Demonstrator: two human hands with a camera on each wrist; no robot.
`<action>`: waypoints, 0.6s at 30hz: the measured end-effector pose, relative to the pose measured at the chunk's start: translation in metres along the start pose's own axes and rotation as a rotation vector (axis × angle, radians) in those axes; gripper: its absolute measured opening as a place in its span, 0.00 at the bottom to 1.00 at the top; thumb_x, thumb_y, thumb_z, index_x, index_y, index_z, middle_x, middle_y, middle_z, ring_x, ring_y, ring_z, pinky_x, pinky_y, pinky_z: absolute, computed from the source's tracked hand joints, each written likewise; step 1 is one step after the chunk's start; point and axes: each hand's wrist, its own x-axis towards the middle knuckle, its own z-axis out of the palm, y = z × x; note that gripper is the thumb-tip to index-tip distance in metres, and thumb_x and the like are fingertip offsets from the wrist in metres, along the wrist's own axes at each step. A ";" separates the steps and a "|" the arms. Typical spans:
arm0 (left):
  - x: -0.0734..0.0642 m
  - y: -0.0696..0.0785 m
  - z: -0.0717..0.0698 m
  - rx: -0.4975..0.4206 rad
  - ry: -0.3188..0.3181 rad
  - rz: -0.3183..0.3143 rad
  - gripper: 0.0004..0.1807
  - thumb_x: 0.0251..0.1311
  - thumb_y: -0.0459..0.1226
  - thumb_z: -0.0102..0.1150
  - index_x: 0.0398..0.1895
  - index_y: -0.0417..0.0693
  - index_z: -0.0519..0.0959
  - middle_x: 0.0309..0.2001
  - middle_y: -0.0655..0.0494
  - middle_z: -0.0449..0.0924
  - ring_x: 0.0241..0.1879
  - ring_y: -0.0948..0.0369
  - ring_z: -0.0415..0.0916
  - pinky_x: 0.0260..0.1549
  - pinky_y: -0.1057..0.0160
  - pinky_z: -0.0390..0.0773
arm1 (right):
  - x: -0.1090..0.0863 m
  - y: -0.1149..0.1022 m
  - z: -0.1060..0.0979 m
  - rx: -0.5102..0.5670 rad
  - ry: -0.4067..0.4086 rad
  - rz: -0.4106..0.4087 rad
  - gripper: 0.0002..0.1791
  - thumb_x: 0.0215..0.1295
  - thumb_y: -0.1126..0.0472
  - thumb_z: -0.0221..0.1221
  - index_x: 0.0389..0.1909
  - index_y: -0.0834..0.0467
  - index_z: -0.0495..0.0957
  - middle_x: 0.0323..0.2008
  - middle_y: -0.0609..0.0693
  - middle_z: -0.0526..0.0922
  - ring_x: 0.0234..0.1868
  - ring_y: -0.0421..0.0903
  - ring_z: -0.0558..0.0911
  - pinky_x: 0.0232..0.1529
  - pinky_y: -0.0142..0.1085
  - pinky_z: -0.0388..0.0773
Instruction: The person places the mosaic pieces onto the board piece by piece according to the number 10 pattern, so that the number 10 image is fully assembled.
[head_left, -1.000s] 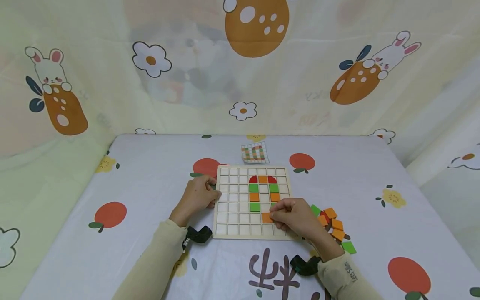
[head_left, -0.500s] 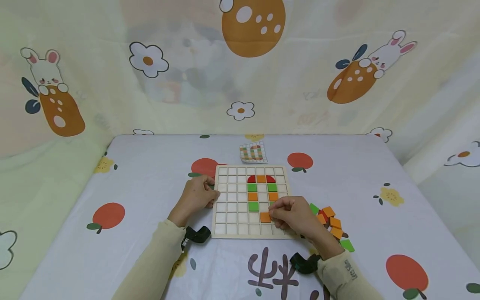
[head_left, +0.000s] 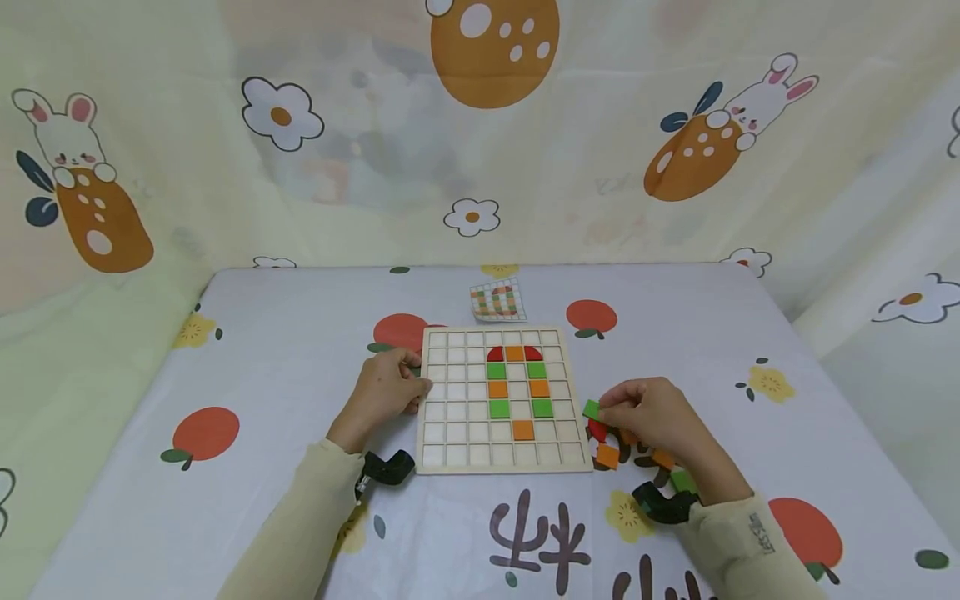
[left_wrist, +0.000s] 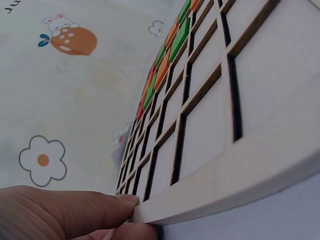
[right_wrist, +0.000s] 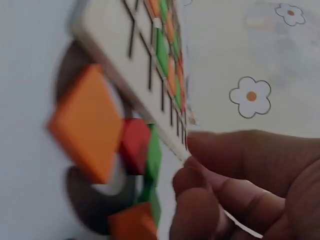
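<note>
My left hand pinches the left edge of a wooden grid board, thumb above and a finger below in the left wrist view. Green, orange and red tiles sit in some of its cells, among them an orange tile in a lower row. Just right of the board my right hand has its fingertips close at a green tile. Whether it holds that tile cannot be told; the right wrist view is blurred there. A red tile and an orange tile lie beside it.
Behind the board lies a small pattern card. More loose tiles lie partly under my right hand, including a green tile. A printed white cloth covers the table, with a patterned curtain behind.
My right hand has left the lower orange tile on the board and moved right to the loose tiles. The view has shifted slightly; my left hand keeps its grip on the board edge.
</note>
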 end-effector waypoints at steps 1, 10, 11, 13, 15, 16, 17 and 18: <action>0.000 0.000 0.000 -0.001 0.000 0.000 0.19 0.62 0.32 0.72 0.53 0.35 0.79 0.29 0.49 0.81 0.18 0.60 0.81 0.22 0.66 0.81 | -0.001 0.002 0.001 -0.017 -0.013 0.012 0.10 0.66 0.59 0.69 0.43 0.61 0.87 0.29 0.50 0.85 0.28 0.47 0.78 0.26 0.37 0.75; -0.001 0.002 -0.001 0.006 0.003 0.013 0.18 0.62 0.32 0.71 0.52 0.34 0.79 0.28 0.49 0.80 0.18 0.61 0.81 0.21 0.66 0.81 | -0.009 -0.002 0.011 -0.190 0.003 0.047 0.06 0.59 0.59 0.72 0.31 0.56 0.85 0.23 0.48 0.80 0.27 0.47 0.75 0.24 0.37 0.70; -0.001 0.002 -0.001 0.007 0.004 0.015 0.18 0.62 0.32 0.71 0.52 0.34 0.79 0.28 0.49 0.80 0.18 0.61 0.81 0.21 0.66 0.81 | -0.010 -0.003 0.011 -0.196 0.003 0.047 0.06 0.59 0.59 0.72 0.30 0.56 0.84 0.24 0.48 0.80 0.27 0.47 0.75 0.24 0.37 0.70; -0.001 0.002 0.000 0.008 0.004 0.015 0.18 0.62 0.32 0.71 0.52 0.34 0.79 0.28 0.50 0.80 0.18 0.61 0.81 0.21 0.67 0.81 | -0.010 -0.003 0.012 -0.204 0.009 0.041 0.07 0.60 0.58 0.72 0.30 0.56 0.84 0.23 0.47 0.80 0.27 0.47 0.75 0.24 0.37 0.69; -0.001 0.001 0.000 0.009 0.004 0.017 0.18 0.62 0.32 0.71 0.52 0.34 0.79 0.29 0.50 0.80 0.19 0.61 0.81 0.21 0.67 0.81 | -0.010 -0.002 0.013 -0.200 0.023 0.027 0.07 0.59 0.59 0.72 0.29 0.55 0.83 0.23 0.47 0.80 0.28 0.47 0.75 0.25 0.37 0.70; -0.001 0.001 0.000 0.008 0.004 0.016 0.18 0.62 0.32 0.71 0.52 0.34 0.79 0.29 0.49 0.79 0.19 0.61 0.81 0.21 0.67 0.81 | -0.010 -0.001 0.014 -0.191 0.031 0.021 0.08 0.59 0.59 0.72 0.29 0.55 0.82 0.23 0.47 0.80 0.28 0.46 0.76 0.26 0.37 0.70; -0.001 0.001 0.000 0.007 0.004 0.016 0.18 0.62 0.32 0.71 0.52 0.34 0.79 0.29 0.49 0.79 0.19 0.61 0.81 0.21 0.67 0.81 | -0.009 -0.001 0.014 -0.177 0.039 0.016 0.08 0.59 0.59 0.72 0.29 0.55 0.82 0.23 0.47 0.81 0.28 0.46 0.76 0.26 0.37 0.71; -0.001 0.001 0.000 0.004 0.003 0.015 0.18 0.62 0.32 0.71 0.52 0.34 0.79 0.29 0.49 0.79 0.19 0.61 0.81 0.21 0.67 0.81 | -0.009 0.000 0.015 -0.160 0.048 0.011 0.08 0.59 0.60 0.72 0.29 0.56 0.82 0.23 0.47 0.81 0.27 0.46 0.77 0.26 0.37 0.72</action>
